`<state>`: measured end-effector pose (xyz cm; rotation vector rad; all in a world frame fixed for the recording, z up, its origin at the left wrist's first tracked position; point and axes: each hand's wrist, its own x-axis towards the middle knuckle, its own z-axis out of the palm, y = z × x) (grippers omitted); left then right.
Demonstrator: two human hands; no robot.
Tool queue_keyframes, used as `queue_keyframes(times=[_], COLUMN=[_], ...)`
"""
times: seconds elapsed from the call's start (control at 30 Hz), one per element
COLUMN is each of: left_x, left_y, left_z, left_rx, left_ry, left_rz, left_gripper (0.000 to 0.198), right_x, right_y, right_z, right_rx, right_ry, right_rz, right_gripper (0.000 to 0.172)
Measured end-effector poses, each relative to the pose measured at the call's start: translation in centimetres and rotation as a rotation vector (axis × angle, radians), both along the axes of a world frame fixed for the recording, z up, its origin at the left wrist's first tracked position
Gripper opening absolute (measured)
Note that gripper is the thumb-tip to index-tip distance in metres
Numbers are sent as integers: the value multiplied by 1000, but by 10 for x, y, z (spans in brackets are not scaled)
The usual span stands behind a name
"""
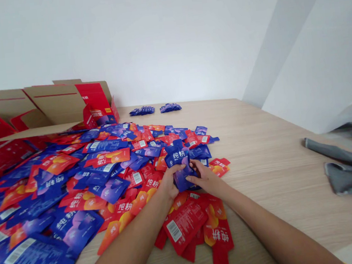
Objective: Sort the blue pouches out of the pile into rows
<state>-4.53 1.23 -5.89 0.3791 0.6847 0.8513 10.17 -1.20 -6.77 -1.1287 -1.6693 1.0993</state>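
Note:
Between my two hands, above the pile's right part, blue pouches are held upright with white lettering on the front one. How many are stacked there I cannot tell. My left hand is closed on their left edge, thumb on the front. On the right side my right hand grips them with thumb and fingers. Red pouches with orange fruit pictures lie just below my hands. To the left spreads a big mixed heap of red pouches and blue pouches, some showing barcodes.
Open red cardboard boxes stand at the back left behind the heap. Two small stacks of blue pouches lie near the table's far edge. Grey cloth lies on the wooden table at the right. A white wall rises behind.

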Motion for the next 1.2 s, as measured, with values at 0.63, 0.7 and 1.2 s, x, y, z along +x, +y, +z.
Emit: queue_keyframes(times=[0.63,0.7,1.2], left_x=[1,0,2], left_y=[-5,-3,-3], left_z=[1,0,4], left_rx=[59,46,99], left_ry=[73,63,-77], left_rz=[-14,-54,-25], left_gripper=[19,22,34], right_x=[1,1,55], right_y=[-5,-5,30], right_z=[4,4,-2], right_rx=[-33,-34,227], right_ry=[7,-6,-486], right_rz=[-156,-164,-674], right_gripper=[34,33,31])
